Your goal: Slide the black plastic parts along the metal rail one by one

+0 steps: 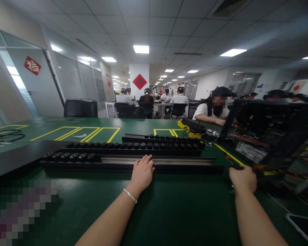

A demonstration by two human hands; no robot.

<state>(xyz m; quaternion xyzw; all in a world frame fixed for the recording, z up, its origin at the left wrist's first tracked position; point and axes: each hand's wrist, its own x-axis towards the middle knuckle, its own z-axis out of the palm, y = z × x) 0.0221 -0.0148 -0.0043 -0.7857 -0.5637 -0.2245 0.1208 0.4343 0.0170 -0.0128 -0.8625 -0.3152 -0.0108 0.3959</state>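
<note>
My left hand lies flat on the near edge of a long black rail, fingers stretched out on it. Rows of small black round parts sit in this rail and in two more rails behind it. My right hand is closed round a dark handle-like thing at the lower corner of an open black computer case; what it grips is partly hidden.
The green table carries yellow marked boxes. A black tool on yellow pieces and a metal dish lie at the back. A seated person works opposite; others sit farther off. Black cables lie far left.
</note>
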